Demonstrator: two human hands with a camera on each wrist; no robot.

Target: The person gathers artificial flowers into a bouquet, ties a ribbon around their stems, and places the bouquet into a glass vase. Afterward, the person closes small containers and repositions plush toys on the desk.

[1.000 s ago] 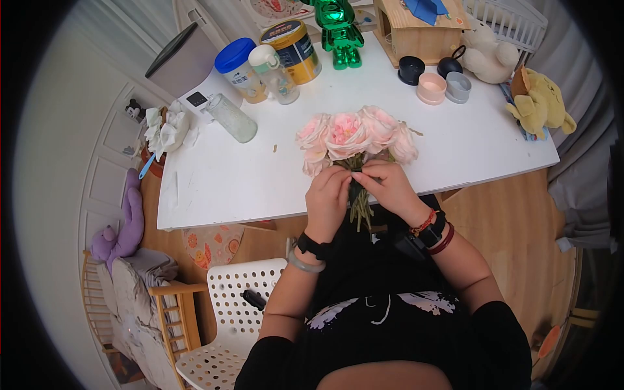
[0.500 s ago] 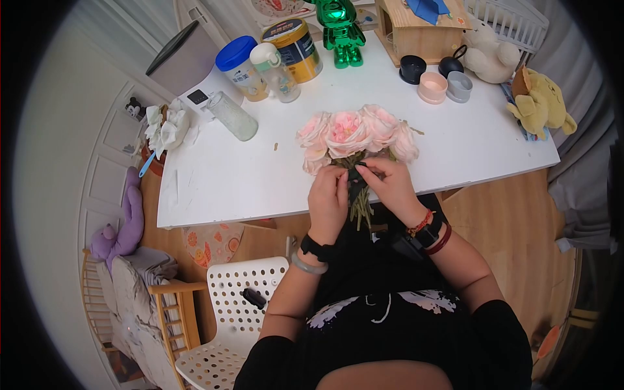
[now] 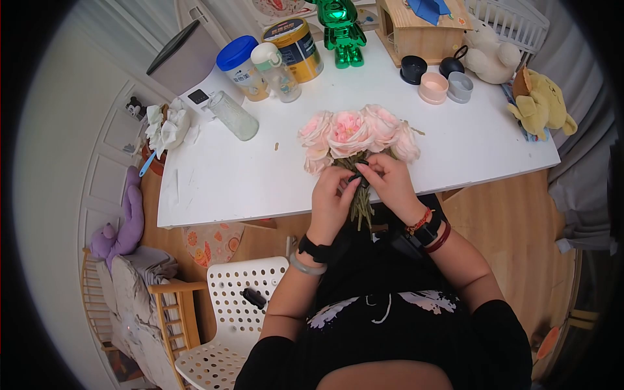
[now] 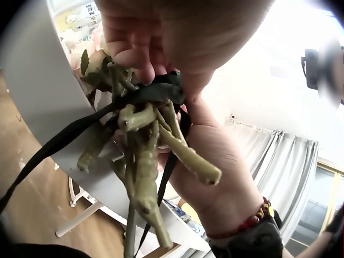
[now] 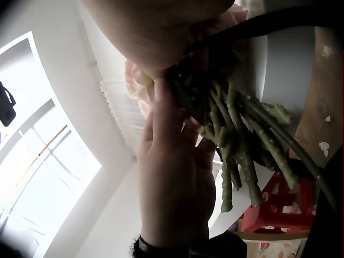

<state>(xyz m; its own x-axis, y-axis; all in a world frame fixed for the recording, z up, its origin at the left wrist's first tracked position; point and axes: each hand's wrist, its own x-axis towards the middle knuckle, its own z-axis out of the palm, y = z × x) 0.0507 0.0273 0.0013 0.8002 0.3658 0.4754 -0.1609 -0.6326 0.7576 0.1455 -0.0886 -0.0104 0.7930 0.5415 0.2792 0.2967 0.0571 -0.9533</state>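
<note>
A bunch of pink roses (image 3: 351,133) lies at the table's front edge, its green stems (image 3: 361,209) pointing toward the person. Around the stems, just under the blooms, runs a black ribbon (image 4: 145,94), with loose ends hanging in the left wrist view. The left hand (image 3: 330,203) pinches the ribbon between thumb and fingers on the left side of the stems. From the right, the right hand (image 3: 392,188) pinches it too, close to the left fingertips. Cut stem ends (image 5: 231,145) show below both hands in the right wrist view; the fingertips are partly hidden there.
On the white table (image 3: 221,188) stand a glass vase (image 3: 234,117), a blue-lidded can (image 3: 242,66), a bottle (image 3: 276,75), a green figure (image 3: 342,32) and small cups (image 3: 433,87). A white chair (image 3: 240,292) is beside the person at left.
The left hand has turned slightly, its thumb now higher and apart from the fingers. The right hand has shifted a little up. Both still hold the ribbon, and the blooms have barely moved.
</note>
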